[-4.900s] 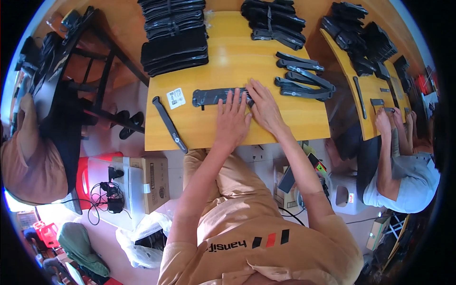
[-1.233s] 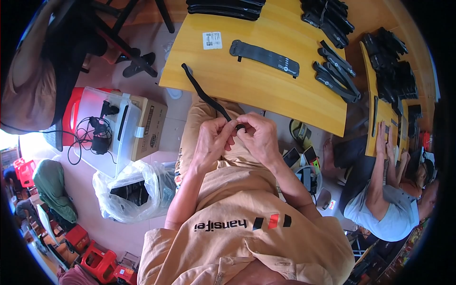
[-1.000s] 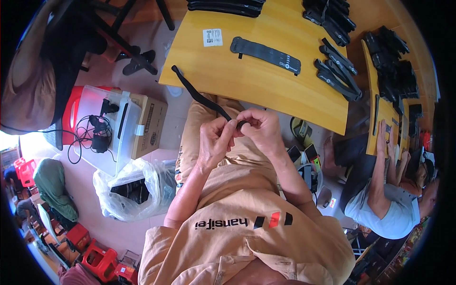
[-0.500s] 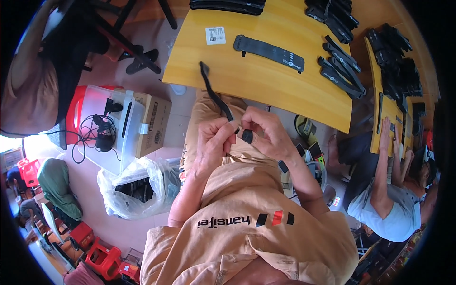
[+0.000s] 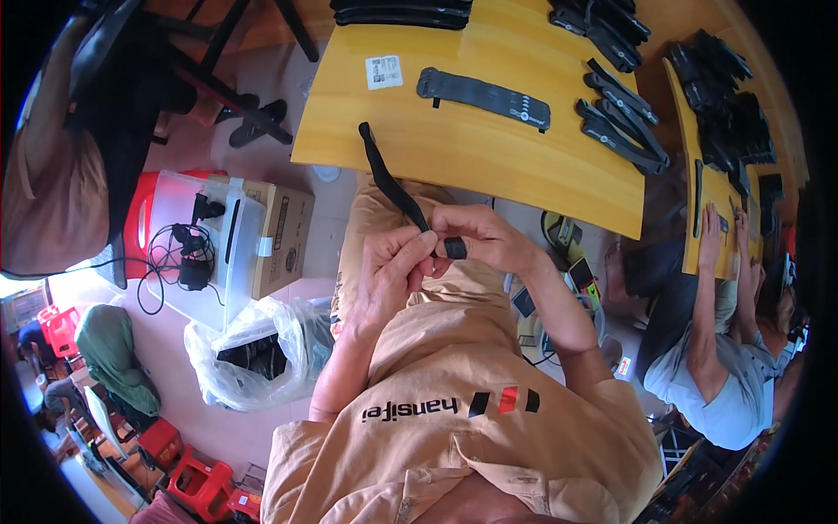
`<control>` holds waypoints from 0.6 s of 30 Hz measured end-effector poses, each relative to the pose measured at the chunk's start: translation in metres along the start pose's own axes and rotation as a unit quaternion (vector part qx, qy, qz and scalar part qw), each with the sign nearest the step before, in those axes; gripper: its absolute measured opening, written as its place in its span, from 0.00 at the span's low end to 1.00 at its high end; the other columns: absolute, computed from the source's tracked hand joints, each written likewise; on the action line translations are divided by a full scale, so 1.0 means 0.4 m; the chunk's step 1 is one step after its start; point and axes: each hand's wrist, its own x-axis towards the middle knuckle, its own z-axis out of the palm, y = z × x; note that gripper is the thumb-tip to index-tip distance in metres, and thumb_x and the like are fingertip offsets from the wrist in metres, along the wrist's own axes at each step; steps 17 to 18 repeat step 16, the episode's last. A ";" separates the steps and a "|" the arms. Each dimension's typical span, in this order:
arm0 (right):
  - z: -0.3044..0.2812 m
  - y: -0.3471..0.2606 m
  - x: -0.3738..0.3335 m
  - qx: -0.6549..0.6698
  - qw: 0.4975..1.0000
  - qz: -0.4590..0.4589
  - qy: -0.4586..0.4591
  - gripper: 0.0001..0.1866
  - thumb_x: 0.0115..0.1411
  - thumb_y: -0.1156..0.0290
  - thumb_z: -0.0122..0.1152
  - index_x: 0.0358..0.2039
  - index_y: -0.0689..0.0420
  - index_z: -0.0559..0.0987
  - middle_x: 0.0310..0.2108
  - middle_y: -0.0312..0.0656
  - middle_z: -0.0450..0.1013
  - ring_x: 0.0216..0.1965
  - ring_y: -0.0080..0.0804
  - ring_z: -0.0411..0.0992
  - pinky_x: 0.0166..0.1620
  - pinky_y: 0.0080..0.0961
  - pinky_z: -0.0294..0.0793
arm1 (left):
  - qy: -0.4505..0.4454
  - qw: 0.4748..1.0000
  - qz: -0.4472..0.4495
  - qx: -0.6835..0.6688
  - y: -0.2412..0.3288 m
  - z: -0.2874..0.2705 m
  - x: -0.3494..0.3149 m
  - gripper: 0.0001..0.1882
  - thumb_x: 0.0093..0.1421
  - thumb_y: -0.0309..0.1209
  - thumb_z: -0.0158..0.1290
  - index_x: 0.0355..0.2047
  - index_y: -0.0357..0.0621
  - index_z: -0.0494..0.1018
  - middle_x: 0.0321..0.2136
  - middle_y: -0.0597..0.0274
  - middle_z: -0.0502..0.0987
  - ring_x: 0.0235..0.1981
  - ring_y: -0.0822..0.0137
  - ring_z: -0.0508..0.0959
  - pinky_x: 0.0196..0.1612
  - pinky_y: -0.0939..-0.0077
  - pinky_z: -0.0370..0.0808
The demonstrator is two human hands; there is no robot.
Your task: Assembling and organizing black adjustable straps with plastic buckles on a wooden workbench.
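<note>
A narrow black strap [image 5: 384, 178] rises from my fingers, its free end curving up over the near edge of the yellow table. My left hand [image 5: 397, 262] pinches its lower end between thumb and fingers, above my lap. Close against it, my right hand [image 5: 480, 236] has its thumb and forefinger closed at the same end of the strap. A short black band [image 5: 455, 248] lies across the right thumb; whether it is wrapped around it I cannot tell. On the table beyond lies a wide dark grey strap [image 5: 484, 98] with small black tabs.
The yellow table [image 5: 384, 131] also bears a white label [image 5: 382, 72], stacked black straps [image 5: 401, 12] and looped straps [image 5: 624, 131]. Left stand a clear bin with black cables [image 5: 192, 253], a carton [image 5: 284, 240] and a plastic-lined bin [image 5: 253, 358]. A co-worker [image 5: 707, 375] works at right.
My hands have come closer together at the strap's lower end. The strap's free end has shifted slightly, and the whole view has moved a little.
</note>
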 end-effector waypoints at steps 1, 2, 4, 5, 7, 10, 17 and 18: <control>0.000 -0.003 0.002 -0.004 1.000 -0.002 0.005 0.04 0.51 0.79 0.48 0.29 0.62 0.67 0.29 0.36 0.58 0.34 0.22 0.60 0.40 0.20 0.62 | -0.009 1.000 0.003 0.005 -0.009 -0.005 0.002 0.17 0.60 0.35 0.48 0.17 0.40 0.70 0.11 0.72 0.66 0.09 0.84 0.59 0.12 0.88 0.51; 0.003 -0.004 0.004 0.014 1.000 -0.004 -0.003 0.05 0.50 0.79 0.48 0.29 0.62 0.67 0.29 0.36 0.59 0.33 0.22 0.60 0.39 0.19 0.61 | -0.020 1.000 0.006 0.010 -0.013 -0.008 0.003 0.15 0.61 0.34 0.47 0.20 0.38 0.72 0.13 0.71 0.68 0.10 0.84 0.59 0.13 0.88 0.51; 0.003 -0.002 0.006 0.026 1.000 -0.008 -0.003 0.06 0.48 0.78 0.48 0.29 0.62 0.67 0.29 0.35 0.59 0.33 0.22 0.59 0.38 0.18 0.61 | -0.019 1.000 0.002 0.015 -0.015 -0.011 -0.004 0.15 0.61 0.33 0.47 0.21 0.38 0.72 0.13 0.71 0.68 0.10 0.83 0.59 0.13 0.88 0.52; 0.000 0.003 0.005 0.000 1.000 0.005 -0.004 0.03 0.51 0.77 0.49 0.28 0.62 0.66 0.29 0.34 0.60 0.32 0.19 0.60 0.37 0.17 0.61 | -0.011 1.000 -0.005 0.020 -0.016 -0.013 -0.007 0.14 0.61 0.33 0.47 0.21 0.38 0.72 0.13 0.71 0.68 0.10 0.83 0.59 0.13 0.87 0.52; 0.001 0.003 0.007 0.001 1.000 0.025 -0.015 0.04 0.54 0.76 0.49 0.24 0.61 0.65 0.28 0.32 0.60 0.31 0.15 0.59 0.35 0.16 0.60 | -0.020 0.999 -0.001 0.036 -0.010 -0.015 -0.013 0.14 0.61 0.32 0.47 0.22 0.37 0.73 0.13 0.71 0.67 0.10 0.83 0.59 0.13 0.87 0.52; -0.002 0.012 0.004 0.033 0.998 0.017 -0.049 0.04 0.54 0.76 0.48 0.25 0.61 0.65 0.27 0.32 0.60 0.31 0.15 0.58 0.34 0.15 0.60 | -0.034 0.998 0.008 0.047 -0.001 -0.012 -0.018 0.13 0.60 0.31 0.48 0.22 0.36 0.74 0.12 0.71 0.66 0.11 0.84 0.60 0.13 0.87 0.52; 0.022 0.036 -0.004 -0.093 0.995 -0.026 0.035 0.06 0.52 0.73 0.48 0.29 0.62 0.67 0.28 0.34 0.62 0.32 0.18 0.59 0.39 0.18 0.63 | 0.003 0.998 0.027 0.049 -0.004 -0.019 -0.020 0.14 0.60 0.31 0.49 0.20 0.38 0.73 0.10 0.70 0.66 0.11 0.83 0.60 0.13 0.86 0.53; 0.022 0.036 -0.004 -0.093 0.995 -0.026 0.035 0.06 0.52 0.73 0.48 0.29 0.62 0.67 0.28 0.34 0.62 0.32 0.18 0.59 0.39 0.18 0.63 | 0.003 0.998 0.027 0.049 -0.004 -0.019 -0.020 0.14 0.60 0.31 0.49 0.20 0.38 0.73 0.10 0.70 0.66 0.11 0.83 0.60 0.13 0.86 0.53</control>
